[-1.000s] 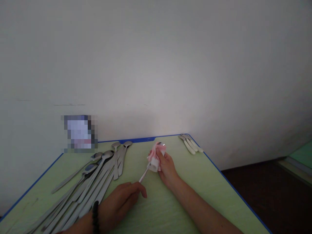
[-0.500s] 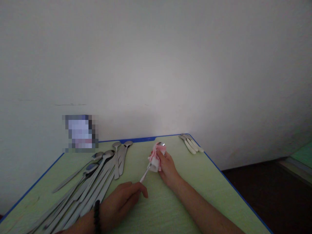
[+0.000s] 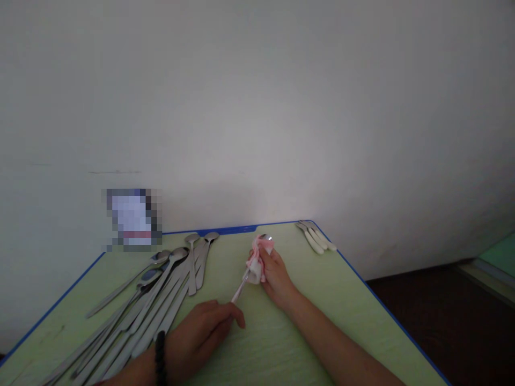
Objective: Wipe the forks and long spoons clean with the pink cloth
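Note:
My left hand [image 3: 209, 328], with a dark braided band at the wrist, is closed around the handle end of a metal spoon [image 3: 240, 288]. The spoon points away from me, up and to the right. My right hand [image 3: 276, 273] grips a pink and white cloth [image 3: 256, 266] wrapped around the spoon just below its bowl. Only the shiny tip of the bowl shows above the cloth. Left of my hands lies a spread pile of metal spoons [image 3: 177, 256] and knives [image 3: 161, 305].
Several forks with cream handles [image 3: 316, 241] lie at the far right corner of the green table [image 3: 322, 300], which has a blue edge. A blurred-out upright object [image 3: 131, 217] stands at the back left. A pale wall [image 3: 257, 118] rises behind the table.
Almost nothing differs. The cloth around the spoon has shifted its folds slightly in my right hand, while both hands keep nearly the same place.

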`<action>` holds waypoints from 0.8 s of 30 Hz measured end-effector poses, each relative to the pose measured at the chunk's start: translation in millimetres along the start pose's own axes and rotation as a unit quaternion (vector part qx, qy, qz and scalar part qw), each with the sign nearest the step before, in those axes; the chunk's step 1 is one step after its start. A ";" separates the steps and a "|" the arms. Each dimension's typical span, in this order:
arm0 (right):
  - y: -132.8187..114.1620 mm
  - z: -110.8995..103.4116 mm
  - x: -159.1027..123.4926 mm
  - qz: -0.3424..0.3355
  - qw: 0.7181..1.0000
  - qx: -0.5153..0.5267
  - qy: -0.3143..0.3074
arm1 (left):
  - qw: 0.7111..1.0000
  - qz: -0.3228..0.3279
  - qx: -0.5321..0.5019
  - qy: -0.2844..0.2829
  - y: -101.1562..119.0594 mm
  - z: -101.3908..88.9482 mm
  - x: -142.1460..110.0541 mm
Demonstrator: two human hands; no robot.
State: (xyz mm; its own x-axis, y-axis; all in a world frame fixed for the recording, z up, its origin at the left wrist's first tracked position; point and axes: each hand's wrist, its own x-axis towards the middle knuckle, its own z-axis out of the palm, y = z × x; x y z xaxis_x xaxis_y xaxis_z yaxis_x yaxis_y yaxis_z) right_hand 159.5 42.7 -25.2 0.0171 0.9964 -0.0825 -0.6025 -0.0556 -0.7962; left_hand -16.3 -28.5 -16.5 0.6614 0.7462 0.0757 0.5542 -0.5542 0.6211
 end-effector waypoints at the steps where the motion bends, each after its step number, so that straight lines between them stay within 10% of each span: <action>1: 0.3 -0.3 0.3 -0.001 1.000 0.000 -0.001 | 1.000 0.001 0.001 0.000 0.1 0.3 0.0; 24: 2.0 -1.5 2.1 -0.006 1.000 -0.013 0.015 | 0.999 -0.028 0.009 -0.017 7.6 -2.5 2.6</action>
State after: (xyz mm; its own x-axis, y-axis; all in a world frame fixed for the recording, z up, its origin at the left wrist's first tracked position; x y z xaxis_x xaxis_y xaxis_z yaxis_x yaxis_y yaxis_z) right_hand 159.5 44.5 -27.9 0.0484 0.9947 -0.0906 -0.5811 -0.0457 -0.8125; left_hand -11.7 -29.9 -9.6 0.6461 0.7631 0.0146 0.5989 -0.5188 0.6100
